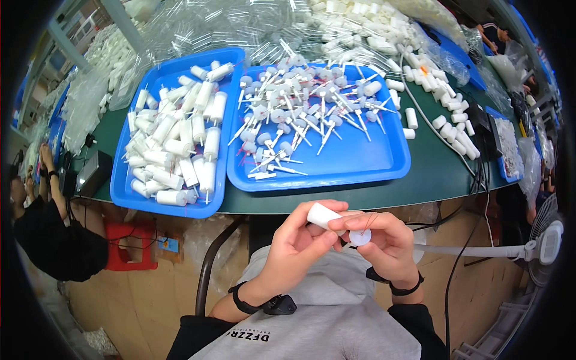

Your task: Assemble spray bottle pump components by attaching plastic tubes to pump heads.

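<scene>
Just in front of my body, below the table edge, both hands are close together. My left hand (300, 243) is closed around a white plastic cylinder (322, 215), tilted with one end up to the left. Between the fingers and thumb of my right hand (384, 237) is a small translucent round cap (360, 237), its flat face showing. Cylinder and cap are next to each other; whether they touch is hidden by my fingers. Ahead, a blue tray (360, 165) holds many round caps with thin white stems and red wires. A second blue tray (123, 195) holds white cylinders, several with thin pins.
Loose white cylinders (441, 84) lie on the green table (435, 174) at the right, beside a white cable (420, 111). Clear plastic bags (228, 30) cover the back. A fan (546, 240) stands at the right. Another person (57, 234) sits at the left.
</scene>
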Action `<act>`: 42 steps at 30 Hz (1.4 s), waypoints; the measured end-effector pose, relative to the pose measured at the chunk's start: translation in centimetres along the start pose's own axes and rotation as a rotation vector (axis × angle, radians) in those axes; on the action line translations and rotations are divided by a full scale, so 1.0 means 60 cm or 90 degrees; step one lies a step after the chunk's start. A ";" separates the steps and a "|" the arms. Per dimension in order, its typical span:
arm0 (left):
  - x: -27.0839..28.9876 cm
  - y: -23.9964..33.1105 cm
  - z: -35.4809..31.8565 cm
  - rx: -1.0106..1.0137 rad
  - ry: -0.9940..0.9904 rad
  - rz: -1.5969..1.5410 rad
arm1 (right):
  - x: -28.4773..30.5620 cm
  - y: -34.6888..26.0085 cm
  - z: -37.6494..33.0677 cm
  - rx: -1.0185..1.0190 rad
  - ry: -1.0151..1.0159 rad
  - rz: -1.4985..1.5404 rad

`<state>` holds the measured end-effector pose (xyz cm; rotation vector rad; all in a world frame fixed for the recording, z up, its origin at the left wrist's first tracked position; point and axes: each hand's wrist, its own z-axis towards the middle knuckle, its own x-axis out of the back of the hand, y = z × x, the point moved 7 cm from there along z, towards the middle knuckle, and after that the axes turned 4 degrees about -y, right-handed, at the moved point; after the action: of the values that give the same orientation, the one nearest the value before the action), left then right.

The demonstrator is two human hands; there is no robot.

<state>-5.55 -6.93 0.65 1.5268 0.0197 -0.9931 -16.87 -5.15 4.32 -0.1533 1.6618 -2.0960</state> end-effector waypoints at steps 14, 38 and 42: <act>0.018 0.010 -0.017 0.098 0.075 0.077 | -0.002 -0.003 0.003 0.146 0.019 -0.343; 0.010 -0.006 -0.017 0.225 -0.019 -0.002 | -0.002 0.054 -0.002 0.052 0.159 -0.119; 0.006 -0.015 -0.017 0.260 0.000 -0.046 | 0.000 0.058 -0.009 0.055 0.220 -0.143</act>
<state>-5.24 -6.07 -0.42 1.9083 -0.1364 -1.1009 -16.10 -5.28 0.87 0.0568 1.8136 -2.4712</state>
